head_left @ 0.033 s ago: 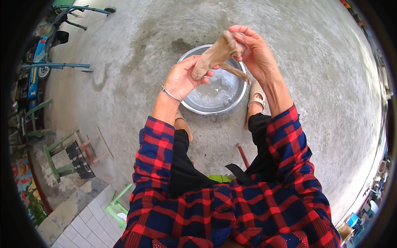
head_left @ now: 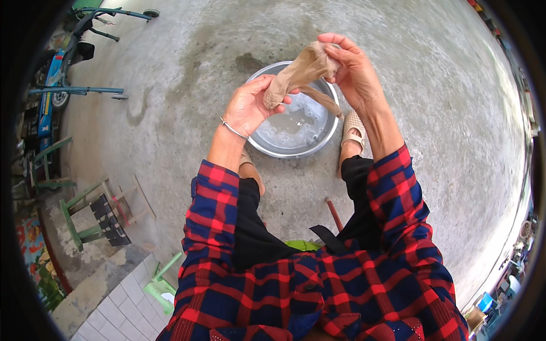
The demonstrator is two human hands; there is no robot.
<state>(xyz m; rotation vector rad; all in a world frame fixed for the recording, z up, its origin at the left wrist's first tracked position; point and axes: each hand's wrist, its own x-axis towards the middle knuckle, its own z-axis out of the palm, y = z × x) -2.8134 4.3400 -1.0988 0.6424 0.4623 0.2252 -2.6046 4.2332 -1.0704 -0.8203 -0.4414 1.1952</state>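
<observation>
A thin beige stocking [head_left: 298, 74], wet and bunched, is stretched between my two hands above the basin. My left hand [head_left: 250, 105] is closed on its lower left end, fingers curled underneath. My right hand [head_left: 355, 71] pinches its upper right end between thumb and fingers. A narrow length of the stocking dangles toward the right rim. Below stands a round metal basin [head_left: 293, 153] of cloudy, sudsy water [head_left: 290, 126], partly hidden by my hands and the stocking.
My sandalled feet flank the basin; the right sandal [head_left: 353, 129] is close to its rim. A reddish stick [head_left: 334, 213] lies between my legs. To the left are a green wooden stool [head_left: 85, 227], a light green plastic stool [head_left: 162, 287] and a wheeled frame [head_left: 79, 90]. Wet patches mark the concrete floor [head_left: 443, 113].
The stocking shifts slightly between my hands, its dangling end hanging a little lower. My right hand has risen very slightly. Both hands keep their hold.
</observation>
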